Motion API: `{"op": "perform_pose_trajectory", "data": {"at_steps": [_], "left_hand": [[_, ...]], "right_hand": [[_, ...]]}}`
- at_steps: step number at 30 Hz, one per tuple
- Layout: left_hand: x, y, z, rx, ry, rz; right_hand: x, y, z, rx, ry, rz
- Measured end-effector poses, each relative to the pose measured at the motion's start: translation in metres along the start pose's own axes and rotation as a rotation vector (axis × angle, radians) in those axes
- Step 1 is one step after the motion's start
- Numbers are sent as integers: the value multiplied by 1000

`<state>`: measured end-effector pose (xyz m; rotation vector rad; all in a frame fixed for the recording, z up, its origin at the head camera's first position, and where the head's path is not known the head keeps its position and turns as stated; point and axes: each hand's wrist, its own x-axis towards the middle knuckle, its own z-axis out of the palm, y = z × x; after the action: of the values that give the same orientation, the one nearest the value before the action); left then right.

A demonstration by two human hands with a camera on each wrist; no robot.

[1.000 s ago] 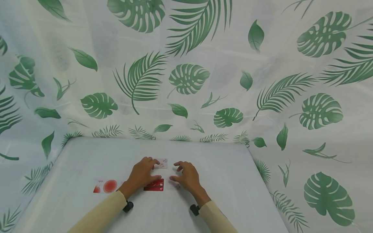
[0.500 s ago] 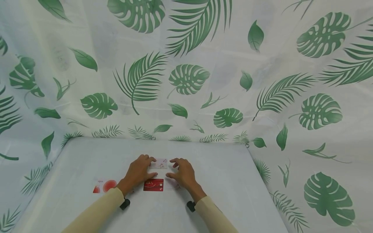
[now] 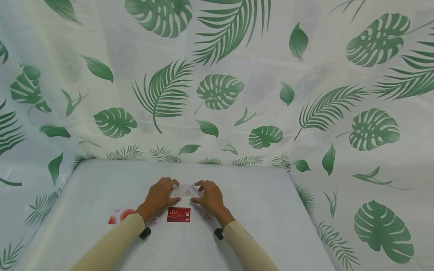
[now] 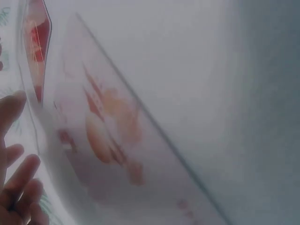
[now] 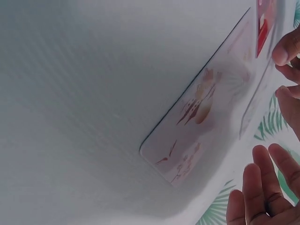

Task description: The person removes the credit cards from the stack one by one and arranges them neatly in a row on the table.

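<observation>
Pale pink rectangular floral-print card (image 3: pixel 184 190) lies flat on white tabletop (image 3: pixel 271 214), far of red rectangular VIP card (image 3: pixel 178 215); left hand (image 3: pixel 159 196), right hand (image 3: pixel 211 198) released at pink card's ends.

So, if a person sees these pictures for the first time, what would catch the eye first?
Probably the large green leaf prints on the white sheeting behind the table. Next, perhaps, the bright red VIP card lying on the table. Just beyond it, the left hand and right hand flank a pale card.
</observation>
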<state>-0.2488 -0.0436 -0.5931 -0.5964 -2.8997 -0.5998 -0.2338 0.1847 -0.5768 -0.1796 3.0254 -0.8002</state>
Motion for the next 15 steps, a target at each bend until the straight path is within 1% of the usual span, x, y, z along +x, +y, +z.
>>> {"op": "perform_pose_trajectory", "data": {"at_steps": [4,10,15], "left_hand": [[2,-3,1,-13,-10,-8],[8,-10,7,-4,-25,-17],[12,-9,8,-10,-45,-29]], "right_hand": [[6,2,4,-20,-13,-6],[14,0,6,-39,-37,-18],[21,-2,8,-51,-61,-14]]}}
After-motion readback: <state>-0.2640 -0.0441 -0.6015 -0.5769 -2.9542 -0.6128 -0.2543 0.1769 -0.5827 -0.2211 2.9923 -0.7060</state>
